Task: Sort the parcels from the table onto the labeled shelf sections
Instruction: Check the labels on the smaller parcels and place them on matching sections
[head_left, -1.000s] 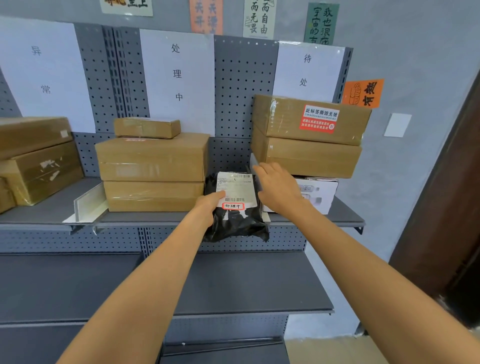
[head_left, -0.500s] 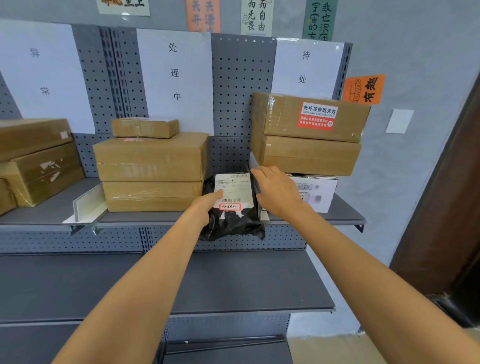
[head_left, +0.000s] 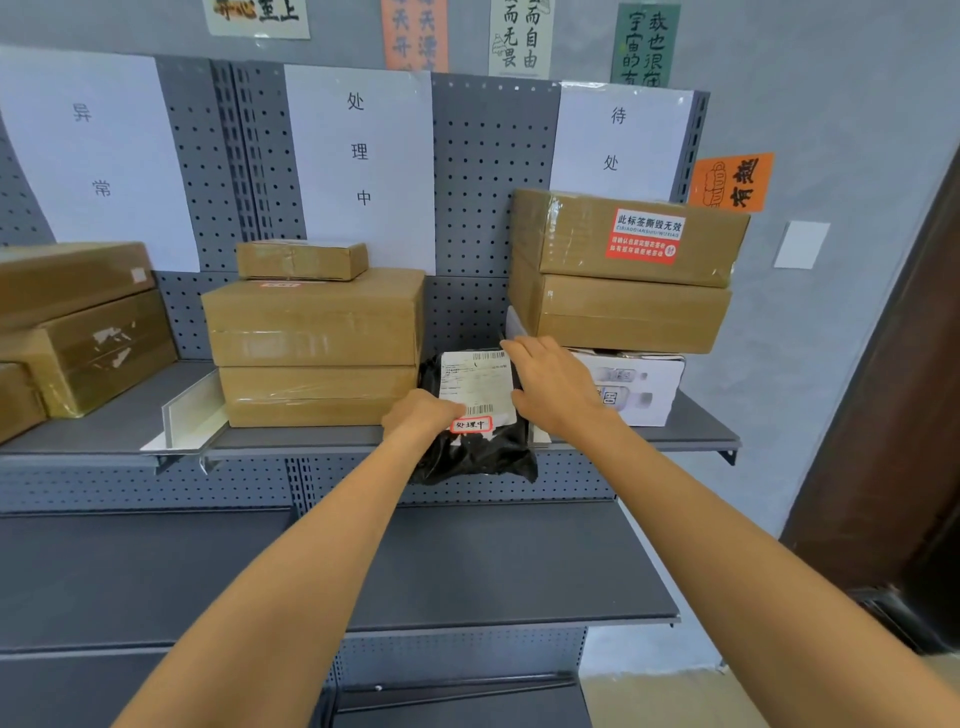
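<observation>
Black plastic mailer bag (head_left: 475, 457) w/ a white shipping label and a small red-bordered sticker stands on the front edge of the upper grey metal shelf (head_left: 675, 441), its lower end hanging over the lip. It sits in the gap btwn two stacks: on its left a stack of brown cardboard boxes (head_left: 314, 345) under the middle white paper sign (head_left: 361, 156), on its right a white printed carton (head_left: 641, 387) carrying two more brown taped boxes (head_left: 623, 270), top one w/ a red sticker.

Left hand (head_left: 421, 415) grips the bag's left edge, thumb on the label near the sticker. Right hand (head_left: 553, 387) lies on the bag's upper right side, fingers fairly straight and pointing up-left, palm pressed against it; can't tell if the thumb wraps behind.

White L-shaped divider (head_left: 189, 423) sits left of the middle stack, w/ more brown boxes (head_left: 78, 327) beyond it. Lower grey shelf (head_left: 519, 571) below.
</observation>
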